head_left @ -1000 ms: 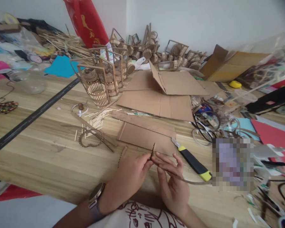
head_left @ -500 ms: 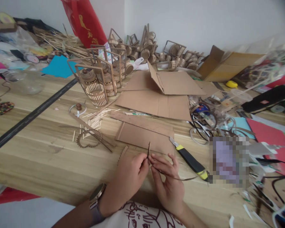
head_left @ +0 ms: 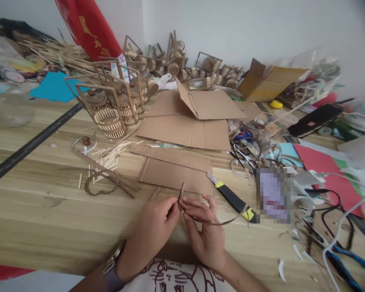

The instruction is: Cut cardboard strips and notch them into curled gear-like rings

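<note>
My left hand (head_left: 153, 229) and my right hand (head_left: 202, 231) meet low in the middle of the wooden table (head_left: 42, 211). Both pinch a thin dark toothed wooden strip (head_left: 214, 222): one end sticks up between the fingertips, the rest curves off to the right towards the yellow-and-black utility knife (head_left: 231, 198). A watch sits on my left wrist. A flat cardboard piece (head_left: 176, 176) lies just beyond my hands.
Wooden lantern frames (head_left: 109, 107) stand at the back left, with small sticks (head_left: 109, 156) and a toothed wooden ring (head_left: 100, 184) nearer. Flattened cardboard (head_left: 188, 129) lies centre, a long black ruler (head_left: 30, 144) at left. Wires, scissors and coloured paper (head_left: 322, 166) crowd the right.
The view has shifted, so everything sits further left in the picture. My hands keep their pinch on the strip, whose upright end has tilted slightly.
</note>
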A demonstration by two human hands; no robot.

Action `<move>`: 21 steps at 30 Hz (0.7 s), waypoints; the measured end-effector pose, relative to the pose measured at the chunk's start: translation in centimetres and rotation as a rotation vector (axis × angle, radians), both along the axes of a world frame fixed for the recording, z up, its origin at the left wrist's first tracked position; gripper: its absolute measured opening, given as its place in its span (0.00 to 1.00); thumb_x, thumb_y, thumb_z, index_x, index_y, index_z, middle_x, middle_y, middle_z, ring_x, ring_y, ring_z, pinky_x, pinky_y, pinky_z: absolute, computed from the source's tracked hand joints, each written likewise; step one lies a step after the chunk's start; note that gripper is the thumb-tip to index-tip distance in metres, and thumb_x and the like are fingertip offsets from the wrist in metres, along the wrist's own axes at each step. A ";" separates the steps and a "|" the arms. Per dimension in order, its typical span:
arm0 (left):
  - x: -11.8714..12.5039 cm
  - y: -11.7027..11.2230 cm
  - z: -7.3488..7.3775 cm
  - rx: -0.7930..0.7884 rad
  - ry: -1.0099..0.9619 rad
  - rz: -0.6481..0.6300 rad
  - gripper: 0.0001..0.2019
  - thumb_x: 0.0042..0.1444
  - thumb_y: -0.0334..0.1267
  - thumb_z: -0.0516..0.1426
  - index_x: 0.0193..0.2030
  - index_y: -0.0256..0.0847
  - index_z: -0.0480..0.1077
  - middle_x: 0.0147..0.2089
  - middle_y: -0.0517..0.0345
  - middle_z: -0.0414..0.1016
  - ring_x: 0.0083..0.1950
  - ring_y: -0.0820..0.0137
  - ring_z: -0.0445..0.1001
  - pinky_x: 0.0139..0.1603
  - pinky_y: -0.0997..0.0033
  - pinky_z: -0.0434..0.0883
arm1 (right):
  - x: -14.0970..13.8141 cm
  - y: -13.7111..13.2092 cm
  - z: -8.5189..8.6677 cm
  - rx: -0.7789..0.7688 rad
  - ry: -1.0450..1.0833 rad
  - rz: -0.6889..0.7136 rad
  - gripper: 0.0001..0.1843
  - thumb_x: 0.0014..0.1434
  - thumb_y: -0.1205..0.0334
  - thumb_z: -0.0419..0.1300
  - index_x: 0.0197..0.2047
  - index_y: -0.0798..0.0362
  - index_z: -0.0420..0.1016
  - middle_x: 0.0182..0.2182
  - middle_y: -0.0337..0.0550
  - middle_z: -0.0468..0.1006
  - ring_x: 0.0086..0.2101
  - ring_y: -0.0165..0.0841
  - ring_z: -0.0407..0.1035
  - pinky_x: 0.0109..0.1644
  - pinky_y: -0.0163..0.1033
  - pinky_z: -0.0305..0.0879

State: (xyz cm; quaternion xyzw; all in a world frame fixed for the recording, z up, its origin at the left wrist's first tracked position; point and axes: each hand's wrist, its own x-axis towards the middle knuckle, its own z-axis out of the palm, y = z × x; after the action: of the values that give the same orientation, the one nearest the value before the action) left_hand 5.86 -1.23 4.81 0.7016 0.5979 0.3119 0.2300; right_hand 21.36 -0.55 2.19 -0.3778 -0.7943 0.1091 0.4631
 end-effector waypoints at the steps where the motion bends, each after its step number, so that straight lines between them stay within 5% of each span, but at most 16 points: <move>1: 0.0 0.0 0.0 -0.008 -0.011 0.002 0.12 0.58 0.29 0.49 0.26 0.40 0.69 0.23 0.59 0.74 0.23 0.73 0.68 0.26 0.76 0.58 | 0.0 0.0 0.0 -0.006 0.008 -0.003 0.11 0.62 0.72 0.57 0.44 0.47 0.67 0.39 0.39 0.85 0.42 0.35 0.79 0.60 0.51 0.58; 21: -0.2 0.0 0.2 0.054 -0.055 -0.024 0.13 0.57 0.30 0.50 0.28 0.40 0.74 0.23 0.59 0.76 0.23 0.74 0.70 0.25 0.77 0.60 | 0.2 0.0 -0.1 -0.087 0.139 -0.003 0.10 0.61 0.70 0.59 0.43 0.45 0.67 0.37 0.37 0.85 0.41 0.35 0.80 0.60 0.52 0.61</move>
State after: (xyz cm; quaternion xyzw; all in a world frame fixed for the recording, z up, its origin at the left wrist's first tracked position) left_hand 5.65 -1.22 4.97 0.7058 0.5745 0.3441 0.2310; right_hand 21.55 -0.56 2.08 -0.3900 -0.7542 0.1689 0.5005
